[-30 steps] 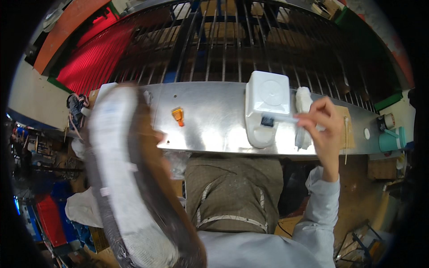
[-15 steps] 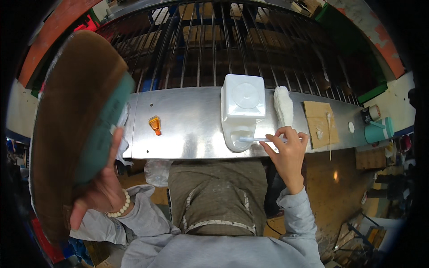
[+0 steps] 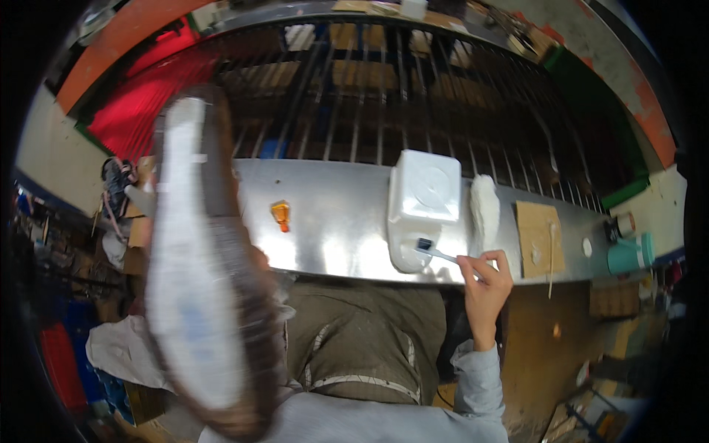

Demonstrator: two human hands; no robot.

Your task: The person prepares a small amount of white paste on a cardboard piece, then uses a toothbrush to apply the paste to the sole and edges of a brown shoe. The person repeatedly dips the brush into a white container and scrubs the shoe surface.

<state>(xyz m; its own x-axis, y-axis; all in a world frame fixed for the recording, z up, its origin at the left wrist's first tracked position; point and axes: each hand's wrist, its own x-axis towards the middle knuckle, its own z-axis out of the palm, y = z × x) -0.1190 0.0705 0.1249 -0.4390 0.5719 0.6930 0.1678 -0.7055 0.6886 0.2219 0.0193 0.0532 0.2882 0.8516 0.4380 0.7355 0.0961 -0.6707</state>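
A brown shoe [image 3: 193,295], blurred by motion, is held up at the left with its long white underside facing me. My left hand [image 3: 261,260] grips it from behind; only bits of fingers show at its edge. Between the fingertips of my right hand [image 3: 487,292] is the pale handle of a toothbrush [image 3: 444,256] with a dark-bristled head. That head is at the open, low front cup of a white plastic dispenser [image 3: 425,188], which stands on the metal bench [image 3: 340,221]. I cannot tell whether the bristles touch the cup.
Left of the dispenser lies a small amber bottle [image 3: 281,214] with an orange tip. To its right are a white cloth roll [image 3: 484,210], a cardboard piece [image 3: 533,236] with a thin stick [image 3: 552,258], and a teal mug [image 3: 628,255]. Metal bars [image 3: 354,111] run behind the bench.
The shoe has turned from its brown side and teal part to its white underside. The toothbrush head has risen into sight above the cup. The whole view has shifted slightly.
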